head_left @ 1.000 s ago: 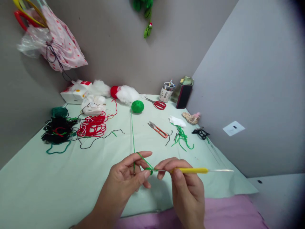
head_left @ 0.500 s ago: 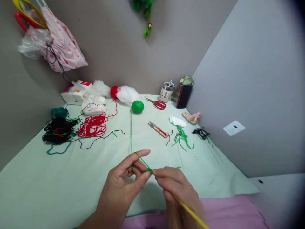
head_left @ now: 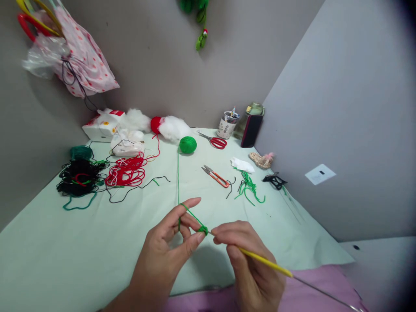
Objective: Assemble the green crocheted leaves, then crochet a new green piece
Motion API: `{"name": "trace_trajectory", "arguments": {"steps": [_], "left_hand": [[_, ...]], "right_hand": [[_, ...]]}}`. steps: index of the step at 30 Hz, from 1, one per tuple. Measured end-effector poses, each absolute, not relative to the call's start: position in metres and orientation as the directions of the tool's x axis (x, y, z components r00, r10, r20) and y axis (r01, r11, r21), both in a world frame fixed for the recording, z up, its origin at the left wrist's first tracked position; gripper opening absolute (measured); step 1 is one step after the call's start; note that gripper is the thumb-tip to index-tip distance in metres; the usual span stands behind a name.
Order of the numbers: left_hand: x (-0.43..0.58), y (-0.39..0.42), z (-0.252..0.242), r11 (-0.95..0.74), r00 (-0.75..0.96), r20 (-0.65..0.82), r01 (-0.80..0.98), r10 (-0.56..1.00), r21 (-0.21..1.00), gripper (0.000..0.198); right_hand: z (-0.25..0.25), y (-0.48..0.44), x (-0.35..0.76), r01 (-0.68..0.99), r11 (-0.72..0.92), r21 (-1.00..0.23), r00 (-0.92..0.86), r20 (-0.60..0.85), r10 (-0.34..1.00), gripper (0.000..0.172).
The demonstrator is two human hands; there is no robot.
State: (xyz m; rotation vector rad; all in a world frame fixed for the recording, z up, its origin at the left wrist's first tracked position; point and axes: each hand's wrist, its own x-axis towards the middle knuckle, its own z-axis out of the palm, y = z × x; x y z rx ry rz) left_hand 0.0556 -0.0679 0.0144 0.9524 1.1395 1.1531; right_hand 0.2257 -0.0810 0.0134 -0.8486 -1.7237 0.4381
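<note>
Between thumb and fingers, my left hand (head_left: 169,242) pinches a small piece of green crochet work (head_left: 203,230). Its index finger is stretched out with green yarn (head_left: 178,182) looped over it, and the strand runs back to a green yarn ball (head_left: 187,145). My right hand (head_left: 250,260) is closed around a crochet hook (head_left: 266,262) with a yellow grip and a metal shaft. The hook's tip meets the green piece; the very end is hidden in the stitches.
Orange thread snips (head_left: 216,177) and red-handled scissors (head_left: 217,143) lie beyond my hands. Green yarn scraps (head_left: 248,188) are to the right. Tangled black yarn (head_left: 81,177) and red yarn (head_left: 126,171) lie left. A pen cup (head_left: 227,125) and phone (head_left: 251,131) stand at the back.
The crochet hook has swung to the right and flatter, so its metal rear end now shows. My right hand has turned with it, and the left index finger has risen slightly.
</note>
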Motion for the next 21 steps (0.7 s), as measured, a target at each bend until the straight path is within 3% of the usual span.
{"name": "trace_trajectory", "arguments": {"steps": [3,8,11,16,18,21], "left_hand": [[0.057,-0.071,0.013,0.139,-0.013,-0.142,-0.141,0.990,0.980,0.044],[0.057,-0.071,0.021,0.297,0.171,-0.251,-0.347,0.953,0.890,0.053],[0.057,-0.069,0.023,0.312,0.220,-0.243,-0.382,0.945,0.870,0.055],[0.058,-0.073,0.016,0.155,0.064,-0.144,-0.233,0.988,0.960,0.049],[0.058,-0.075,0.014,0.103,0.011,-0.103,-0.173,0.995,0.979,0.045],[0.058,-0.075,0.014,0.161,0.070,-0.148,-0.250,0.987,0.955,0.049]], "right_hand": [[0.013,-0.084,0.227,0.401,0.680,-0.614,-0.186,0.672,0.717,0.034],[-0.005,-0.092,0.219,0.603,0.743,-0.292,-0.285,0.790,0.542,0.040],[-0.006,-0.091,0.215,0.558,0.695,-0.454,-0.129,0.779,0.613,0.041],[0.008,-0.085,0.217,0.377,0.680,-0.629,-0.086,0.707,0.702,0.034],[0.008,-0.085,0.220,0.416,0.676,-0.609,-0.095,0.710,0.698,0.033],[0.001,-0.087,0.221,0.566,0.724,-0.393,-0.212,0.780,0.589,0.041]]}}
